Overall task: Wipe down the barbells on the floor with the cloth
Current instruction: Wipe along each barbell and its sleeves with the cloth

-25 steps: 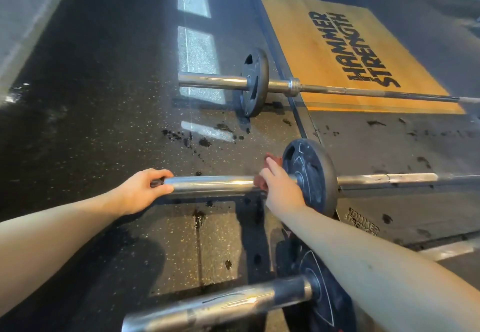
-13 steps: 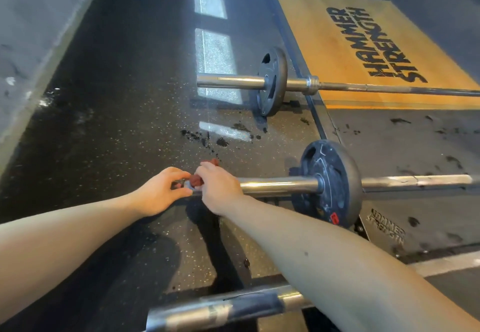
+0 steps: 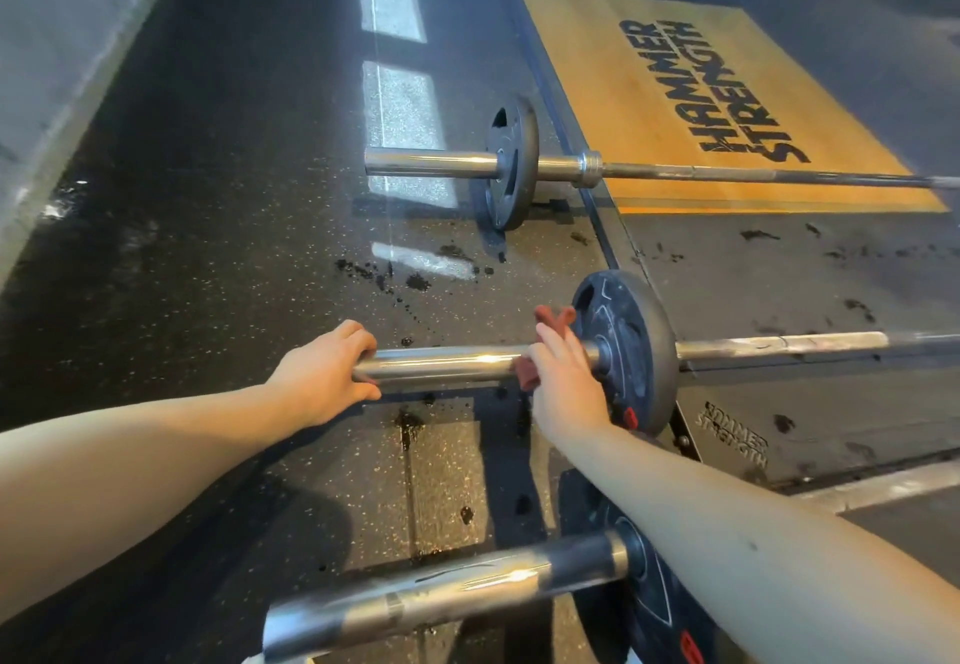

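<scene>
Three barbells lie across the black rubber floor. The middle barbell (image 3: 447, 364) has a chrome sleeve and a black plate (image 3: 631, 351). My left hand (image 3: 324, 375) grips the free end of that sleeve. My right hand (image 3: 563, 383) holds a dark red cloth (image 3: 553, 318) wrapped round the sleeve, right beside the plate. The far barbell (image 3: 431, 163) lies with its shaft over the platform. The near barbell (image 3: 441, 596) crosses the bottom of the view, and my right forearm hides part of its plate.
A wooden lifting platform (image 3: 623, 92) with black lettering lies at the back right, edged by a dark frame. Black crumbs (image 3: 384, 274) are scattered on the floor between the far and middle bars. A grey wall base (image 3: 67, 50) runs along the left.
My right hand slid the cloth from the plate to the sleeve's free end beside my left hand, then back along the sleeve to the plate. My left hand stayed gripping the end.
</scene>
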`<state>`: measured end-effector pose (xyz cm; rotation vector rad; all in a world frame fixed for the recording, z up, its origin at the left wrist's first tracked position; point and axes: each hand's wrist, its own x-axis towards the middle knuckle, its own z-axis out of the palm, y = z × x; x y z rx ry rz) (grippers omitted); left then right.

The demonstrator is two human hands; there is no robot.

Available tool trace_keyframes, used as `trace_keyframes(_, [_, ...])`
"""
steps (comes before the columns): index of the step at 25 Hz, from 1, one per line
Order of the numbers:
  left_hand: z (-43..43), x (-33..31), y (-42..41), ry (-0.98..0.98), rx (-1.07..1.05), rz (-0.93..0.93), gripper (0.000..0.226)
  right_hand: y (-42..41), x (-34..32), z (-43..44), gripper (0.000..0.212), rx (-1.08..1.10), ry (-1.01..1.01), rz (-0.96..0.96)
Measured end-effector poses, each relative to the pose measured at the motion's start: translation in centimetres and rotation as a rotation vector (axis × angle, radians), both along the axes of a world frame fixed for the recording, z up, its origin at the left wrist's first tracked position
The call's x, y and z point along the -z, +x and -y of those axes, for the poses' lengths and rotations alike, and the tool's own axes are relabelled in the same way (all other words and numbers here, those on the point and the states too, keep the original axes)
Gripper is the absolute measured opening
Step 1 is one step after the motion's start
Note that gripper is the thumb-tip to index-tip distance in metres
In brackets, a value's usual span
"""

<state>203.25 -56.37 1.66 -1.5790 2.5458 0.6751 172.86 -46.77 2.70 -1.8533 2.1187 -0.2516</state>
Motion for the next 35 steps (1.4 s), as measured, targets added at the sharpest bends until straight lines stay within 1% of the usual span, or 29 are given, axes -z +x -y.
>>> trace_keyframes(2, [0.2,0.1,0.2,-0.002,-0.016,-0.019,0.052,1.0,-0.1,0.2,0.052,-0.008,-0.025,-0.047])
trace_keyframes(3, [0.2,0.3,0.3,-0.005,-0.027,-0.036,0.051,1.2,0.2,0.5,0.058,-0.01,-0.003,-0.076])
trace_keyframes(4, [0.1,0.3,0.2,-0.005,-0.041,-0.06,0.05,1.5,0.5,0.7,0.066,-0.014,0.026,-0.123])
trace_keyframes(6, [0.1,0.7,0.3,-0.012,-0.048,-0.101,0.048,2.1,1.4,0.8,0.091,-0.006,0.079,-0.229])
trace_keyframes(7, [0.2,1.0,0.4,-0.014,-0.042,-0.112,0.047,2.4,1.8,0.9,0.1,0.029,0.076,-0.256])
trace_keyframes(8, [0.5,1.0,0.5,-0.012,-0.036,-0.121,0.046,2.6,2.1,1.0,0.104,0.077,0.057,-0.25])
trace_keyframes(9, [0.9,1.0,0.6,-0.008,-0.033,-0.13,0.046,2.8,2.2,1.2,0.105,0.125,0.03,-0.217])
trace_keyframes(11, [2.1,0.8,0.5,-0.008,-0.028,-0.143,0.048,2.5,2.0,1.7,0.099,0.19,-0.027,-0.167])
trace_keyframes(15, [4.5,0.5,-0.3,0.027,-0.075,-0.15,0.052,0.6,1.9,3.3,0.084,0.232,-0.06,-0.145])
trace_keyframes(18, [5.9,0.7,-0.5,0.044,-0.101,-0.16,0.054,-0.3,1.9,5.1,0.073,0.235,-0.159,-0.028])
trace_keyframes(20, [7.0,1.1,-0.3,0.075,-0.125,-0.152,0.056,1.2,1.9,6.3,0.07,0.182,-0.229,0.045])
trace_keyframes(22, [8.1,1.5,-0.3,0.081,-0.136,-0.131,0.06,4.7,1.9,7.6,0.068,0.047,-0.255,0.078])
trace_keyframes(25, [9.7,2.0,-0.3,0.108,-0.155,-0.103,0.066,10.1,1.9,10.3,0.074,-0.133,-0.206,0.107])
trace_keyframes(26, [10.1,2.1,-0.2,0.116,-0.153,-0.089,0.067,10.3,1.8,11.0,0.075,-0.17,-0.186,0.092])
trace_keyframes(28, [10.7,2.0,0.1,0.117,-0.124,-0.076,0.07,7.5,1.2,11.0,0.077,-0.234,-0.151,0.047])
trace_keyframes(30, [11.2,1.9,0.2,0.127,-0.126,-0.106,0.077,2.4,1.0,9.5,0.081,-0.179,-0.118,-0.003])
trace_keyframes(32, [11.3,2.0,0.1,0.161,-0.143,-0.143,0.071,-2.9,0.9,8.3,0.087,-0.022,-0.084,-0.064])
trace_keyframes(33, [11.2,2.1,0.1,0.172,-0.155,-0.156,0.068,-4.3,0.8,8.1,0.088,0.045,-0.054,-0.088])
trace_keyframes(35, [11.0,2.1,-0.2,0.148,-0.189,-0.209,0.069,-4.0,0.9,8.7,0.086,0.121,-0.023,-0.124])
